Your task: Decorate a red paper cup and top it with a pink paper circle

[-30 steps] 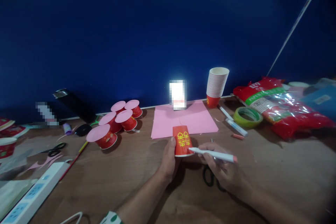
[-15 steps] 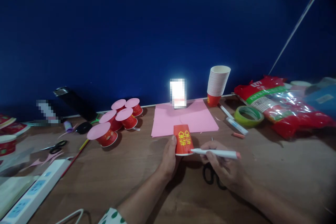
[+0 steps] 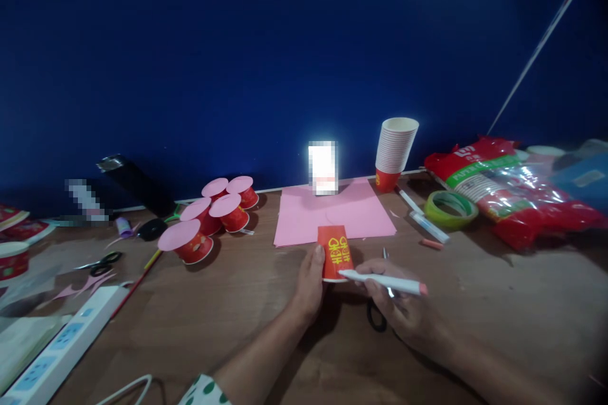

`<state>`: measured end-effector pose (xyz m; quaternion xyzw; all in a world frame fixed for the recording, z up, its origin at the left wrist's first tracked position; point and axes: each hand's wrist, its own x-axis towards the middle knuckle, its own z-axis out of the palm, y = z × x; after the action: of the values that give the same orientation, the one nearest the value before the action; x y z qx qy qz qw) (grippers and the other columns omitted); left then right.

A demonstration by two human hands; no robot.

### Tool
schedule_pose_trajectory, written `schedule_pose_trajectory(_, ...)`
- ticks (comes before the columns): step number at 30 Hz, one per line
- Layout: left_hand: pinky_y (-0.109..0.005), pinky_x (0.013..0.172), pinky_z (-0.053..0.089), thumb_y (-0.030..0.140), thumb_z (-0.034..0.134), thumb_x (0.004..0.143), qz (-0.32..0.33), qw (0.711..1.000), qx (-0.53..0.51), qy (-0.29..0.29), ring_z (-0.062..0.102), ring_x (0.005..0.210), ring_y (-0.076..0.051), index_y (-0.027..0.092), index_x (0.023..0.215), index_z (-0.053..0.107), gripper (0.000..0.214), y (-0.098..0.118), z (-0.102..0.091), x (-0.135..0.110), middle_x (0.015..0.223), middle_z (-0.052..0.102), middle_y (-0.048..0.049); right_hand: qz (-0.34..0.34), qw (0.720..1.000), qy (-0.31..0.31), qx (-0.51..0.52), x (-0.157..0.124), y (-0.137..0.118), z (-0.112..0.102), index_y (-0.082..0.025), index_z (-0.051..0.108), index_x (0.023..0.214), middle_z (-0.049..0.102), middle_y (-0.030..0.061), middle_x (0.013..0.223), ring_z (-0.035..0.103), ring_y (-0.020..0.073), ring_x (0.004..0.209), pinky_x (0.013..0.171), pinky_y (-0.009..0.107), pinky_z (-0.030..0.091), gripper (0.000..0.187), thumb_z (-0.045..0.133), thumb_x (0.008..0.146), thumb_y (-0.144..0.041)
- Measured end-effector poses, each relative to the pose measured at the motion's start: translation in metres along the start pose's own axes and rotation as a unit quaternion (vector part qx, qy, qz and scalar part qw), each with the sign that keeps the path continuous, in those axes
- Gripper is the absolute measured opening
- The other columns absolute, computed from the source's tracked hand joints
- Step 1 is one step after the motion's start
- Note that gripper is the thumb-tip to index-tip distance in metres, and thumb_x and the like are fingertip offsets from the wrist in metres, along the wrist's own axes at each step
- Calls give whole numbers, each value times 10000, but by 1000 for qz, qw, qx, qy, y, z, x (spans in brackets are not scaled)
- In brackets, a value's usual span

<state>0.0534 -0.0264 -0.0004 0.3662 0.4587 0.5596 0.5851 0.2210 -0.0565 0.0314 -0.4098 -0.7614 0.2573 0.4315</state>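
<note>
A red paper cup (image 3: 336, 245) with yellow characters is held upside down, its white rim at the bottom, by my left hand (image 3: 310, 278), closed round its left side. My right hand (image 3: 396, 300) grips a white marker (image 3: 394, 283) with a pinkish end. The marker's tip meets the cup's red surface just above the rim. Under my right hand lies a pair of scissors (image 3: 377, 316) with black handles, partly hidden. Behind the cup, pink paper sheets (image 3: 289, 218) lie flat on the table.
Several red cups topped with pink discs (image 3: 179, 235) stand left. A cup stack (image 3: 395, 149), green tape roll (image 3: 451, 210), pens (image 3: 427, 226) and a red plastic package (image 3: 517, 202) are at right. A power strip (image 3: 71, 335) and small scissors (image 3: 102, 264) lie at left.
The cup has turned slightly in my left hand and moved a little right. My right hand with the marker has shifted left, bringing the tip further onto the cup.
</note>
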Motion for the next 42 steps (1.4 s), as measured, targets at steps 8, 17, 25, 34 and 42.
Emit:
schedule_pose_trajectory(8,-313,703,451,641,504,824,11,999,33,15,580,732,-201,148,841,673,521,-6,-1,1,810,687,-71,-23,1000,11,-19,2,-7,-3,-206,606,918,690,48,819,665,185,750,717,297,542,197,418,951,-249)
schedule_pose_trajectory(17,-314,709,449,661,537,789,28,998,48,20,563,727,-189,153,824,657,523,-6,0,1,795,662,-52,-33,999,37,-14,1,-1,0,-203,589,965,695,58,886,665,189,817,758,304,531,170,422,951,-231)
schedule_pose_trajectory(25,-304,702,458,622,523,824,18,999,30,12,574,727,-188,146,866,659,497,-9,0,1,804,670,-56,-21,1000,3,-14,0,-2,-2,-200,588,926,682,44,805,656,178,749,706,292,524,201,400,956,-266)
schedule_pose_trajectory(34,-298,690,451,612,503,843,22,999,41,12,579,724,-185,150,841,669,491,-7,-1,1,802,682,-57,-16,1000,8,-4,0,0,-2,-205,591,899,680,38,800,655,171,719,687,279,525,198,410,953,-265)
schedule_pose_trajectory(42,-310,713,464,618,496,844,16,999,36,18,587,741,-189,136,863,680,516,-7,-1,0,818,688,-63,-6,1000,16,3,0,2,-2,-202,589,910,673,38,791,653,171,724,683,278,523,196,416,957,-280)
